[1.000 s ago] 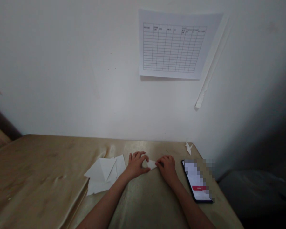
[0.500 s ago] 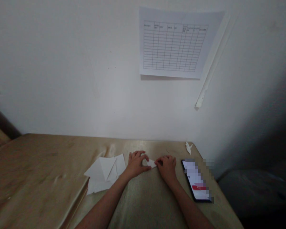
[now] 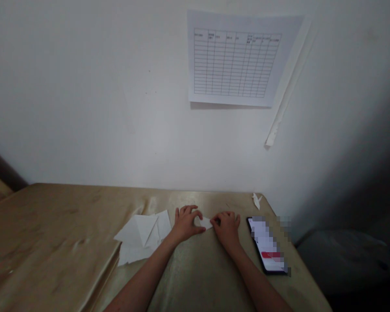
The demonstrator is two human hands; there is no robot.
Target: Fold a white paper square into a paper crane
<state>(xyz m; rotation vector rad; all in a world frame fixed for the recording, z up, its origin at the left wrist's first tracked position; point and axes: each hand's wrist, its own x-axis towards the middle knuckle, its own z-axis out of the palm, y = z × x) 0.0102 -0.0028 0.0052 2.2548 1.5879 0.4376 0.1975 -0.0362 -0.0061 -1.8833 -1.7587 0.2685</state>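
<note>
A small piece of folded white paper (image 3: 206,223) lies on the table between my two hands. My left hand (image 3: 186,223) is curled at its left side, with the thumb along the lower edge and the index finger at the upper edge. These two fingertips are apart, with the paper held between them. At the paper's right tip, my right hand (image 3: 226,225) pinches it between thumb and index finger, the other fingers curled. The paper's finer folds are too small to make out.
Several white paper sheets (image 3: 133,242) lie overlapped left of my left forearm. To the right rests a phone (image 3: 268,247) with a lit, partly blurred screen. A folded paper bird (image 3: 256,201) sits near the table's (image 3: 74,208) far right corner. A printed grid sheet (image 3: 234,65) hangs on the wall.
The head view has shifted very slightly. My left fingertips have slid a little on the paper, and more of its flat surface shows; both hands stay in nearly the same place.
</note>
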